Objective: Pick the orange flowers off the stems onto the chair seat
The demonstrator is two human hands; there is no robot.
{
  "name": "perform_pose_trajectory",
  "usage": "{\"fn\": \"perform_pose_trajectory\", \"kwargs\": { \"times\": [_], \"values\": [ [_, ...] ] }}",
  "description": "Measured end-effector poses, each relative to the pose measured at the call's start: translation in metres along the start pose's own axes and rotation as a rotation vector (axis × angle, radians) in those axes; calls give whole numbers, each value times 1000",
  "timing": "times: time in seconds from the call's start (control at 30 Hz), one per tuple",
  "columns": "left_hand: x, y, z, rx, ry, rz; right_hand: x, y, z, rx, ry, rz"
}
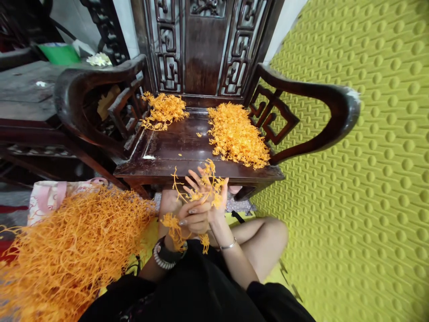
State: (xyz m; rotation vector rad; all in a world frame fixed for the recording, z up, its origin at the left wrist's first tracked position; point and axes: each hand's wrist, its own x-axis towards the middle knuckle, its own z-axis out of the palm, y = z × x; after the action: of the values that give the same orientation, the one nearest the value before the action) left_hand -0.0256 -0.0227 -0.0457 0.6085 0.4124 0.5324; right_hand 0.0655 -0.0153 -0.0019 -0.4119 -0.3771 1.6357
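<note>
My left hand (195,218), with a dark watch and a white coil bracelet on its wrist, is closed on a branching orange plastic strand (210,169). Parts of the strand stick out above the fingers, and small frilly clusters (174,227) hang below them. Just behind is my right hand (217,210), its fingers stretched and spread, palm facing the strand. Whether the strand rests on that palm I cannot tell. In front of both hands, a large pile of short orange pieces (236,134) lies on the right of the wooden chair seat (181,147). A smaller orange pile (166,109) sits at the back left.
A big heap of long, tangled orange strands (83,241) lies at my left, against a white and pink bag (45,201). Carved chair arms (335,107) flank the seat. A yellow dimpled mat (351,179) covers the right side. At left stands a dark table (27,94) with a green container (60,53).
</note>
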Motion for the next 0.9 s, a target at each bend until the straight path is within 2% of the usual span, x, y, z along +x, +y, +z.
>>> {"fn": "perform_pose_trajectory", "kwargs": {
  "times": [0.17, 0.27, 0.43, 0.53, 0.67, 0.8, 0.9],
  "values": [
    [-12, 18, 8, -11, -141, -35, -14, 8, 0, -102, -94, -95],
    [-15, 21, 18, 5, -146, -1, -20, 8, 10, -175, -15, -231],
    [-14, 12, 26, 48, -53, 81, -19, 1, 30, -216, 259, -405],
    [-15, 9, 29, 89, 37, 132, -15, -3, 31, -262, 391, -503],
    [-18, 8, 38, 269, 207, 184, -6, -10, 26, -353, 535, -686],
    [-17, 3, 44, 369, 206, 136, 2, -22, 24, -508, 605, -656],
    [-15, 0, 45, 413, 205, 143, 5, -33, 22, -450, 629, -681]
  ]
}}
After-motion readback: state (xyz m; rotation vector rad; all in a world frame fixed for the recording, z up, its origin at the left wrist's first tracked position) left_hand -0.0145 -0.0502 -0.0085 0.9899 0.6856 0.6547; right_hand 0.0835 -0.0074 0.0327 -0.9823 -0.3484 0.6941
